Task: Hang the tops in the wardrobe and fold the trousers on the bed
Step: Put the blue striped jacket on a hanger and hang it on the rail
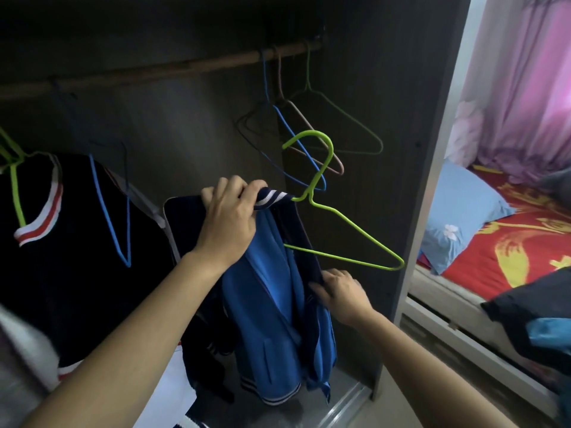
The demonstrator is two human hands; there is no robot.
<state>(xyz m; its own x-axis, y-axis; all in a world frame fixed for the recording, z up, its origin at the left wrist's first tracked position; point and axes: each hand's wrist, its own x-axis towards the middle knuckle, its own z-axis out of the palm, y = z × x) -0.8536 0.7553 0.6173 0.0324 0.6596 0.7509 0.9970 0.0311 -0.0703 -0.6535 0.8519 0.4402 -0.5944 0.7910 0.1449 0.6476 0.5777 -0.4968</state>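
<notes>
I hold a blue and navy jacket [272, 329] in front of the open wardrobe. My left hand [228, 217] grips its striped collar together with one shoulder of a lime green wire hanger [346, 233], whose hook points up and whose other shoulder sticks out bare to the right. My right hand [343, 291] pinches the jacket's navy front edge lower down. The wardrobe rail [173, 71] runs across the top.
Several bare wire hangers [309, 128] hang on the rail at right. A black top [61, 242] with red and white trim hangs at left on a green hanger. The bed [519, 248] with a blue pillow [457, 214] and dark clothes [534, 313] lies right of the wardrobe wall.
</notes>
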